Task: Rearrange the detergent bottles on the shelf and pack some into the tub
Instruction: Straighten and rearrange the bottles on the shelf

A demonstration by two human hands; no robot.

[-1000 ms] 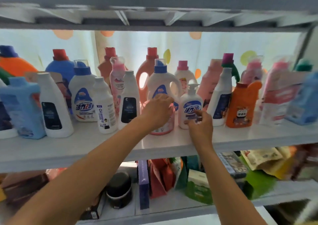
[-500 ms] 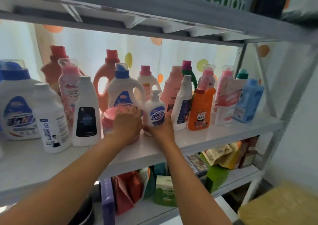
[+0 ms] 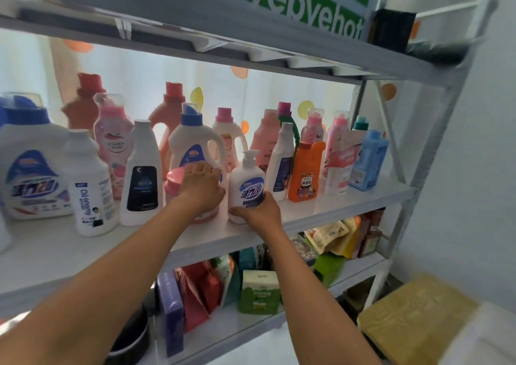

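Many detergent bottles stand on the white middle shelf (image 3: 349, 205). My left hand (image 3: 202, 187) grips a squat jar with a pink lid (image 3: 174, 179), covering most of it. My right hand (image 3: 258, 211) curls round the base of a white pump bottle (image 3: 247, 181) with a blue label, which stands upright beside the jar. Behind them is a white jug with a blue cap (image 3: 192, 144). To the right stand a slim white bottle (image 3: 282, 163) and an orange bottle (image 3: 305, 172). No tub is in view.
Left of my hands stand a white bottle with a black label (image 3: 142, 174), a white "Oil" bottle (image 3: 89, 191) and a big white jug (image 3: 30, 169). The lower shelf (image 3: 360, 269) holds boxes and pouches. A yellow cardboard box (image 3: 413, 314) sits at lower right.
My view has swung right and closer. My left hand stays on the pink-lidded jar, and my right hand has settled lower round the pump bottle's base.
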